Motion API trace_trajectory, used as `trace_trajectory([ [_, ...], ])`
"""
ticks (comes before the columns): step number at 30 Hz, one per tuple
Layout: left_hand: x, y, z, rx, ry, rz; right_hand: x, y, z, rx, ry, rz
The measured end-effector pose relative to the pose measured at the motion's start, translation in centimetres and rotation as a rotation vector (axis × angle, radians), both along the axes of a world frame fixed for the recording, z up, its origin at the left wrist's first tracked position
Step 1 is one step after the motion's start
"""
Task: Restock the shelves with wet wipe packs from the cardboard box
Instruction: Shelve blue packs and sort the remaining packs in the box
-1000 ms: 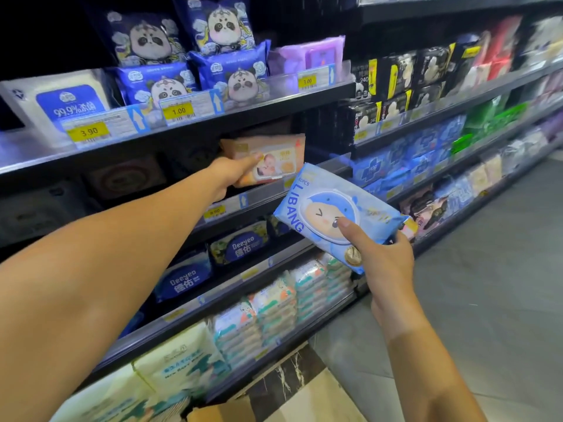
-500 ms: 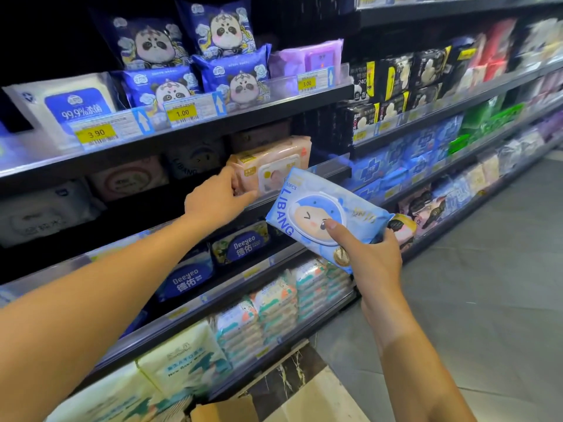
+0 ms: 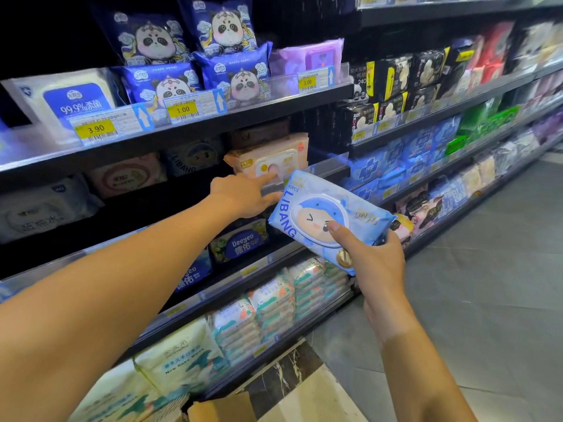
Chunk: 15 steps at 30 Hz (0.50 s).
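Our left hand (image 3: pixel 243 194) no longer grips the peach pack (image 3: pixel 274 159), shelved at its one o'clock, fingers straight against it; our right hand (image 3: pixel 374 260) pinches the blue pack (image 3: pixel 323 220), likely next.

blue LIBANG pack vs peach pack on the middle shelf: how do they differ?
The blue pack is light blue with a cartoon face; the peach pack is pale orange-pink. The right hand holds the blue pack off the shelf; the peach pack sits on the shelf, the left hand touching it. The blue pack is tilted; the peach pack lies about level. Both have a front flip lid.
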<state>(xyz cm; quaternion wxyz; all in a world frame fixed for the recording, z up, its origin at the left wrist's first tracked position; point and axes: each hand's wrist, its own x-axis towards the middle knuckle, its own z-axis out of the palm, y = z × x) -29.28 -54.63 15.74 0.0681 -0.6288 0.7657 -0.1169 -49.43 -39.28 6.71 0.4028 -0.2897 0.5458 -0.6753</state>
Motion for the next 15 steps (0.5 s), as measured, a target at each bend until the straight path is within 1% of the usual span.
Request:
trace_trajectory([
  [4,-0.5,-0.5,0.1,0.008,-0.015,0.017,-0.4,0.0,0.0,-0.004,-0.001,-0.005],
  [11,-1.4,-2.1,0.7,0.074,0.052,0.058,-1.3,-0.2,-0.6,0.006,0.020,-0.005],
  [15,-1.7,-3.0,1.0,0.111,0.048,0.070,-1.8,-0.6,-0.9,0.009,0.017,-0.002],
])
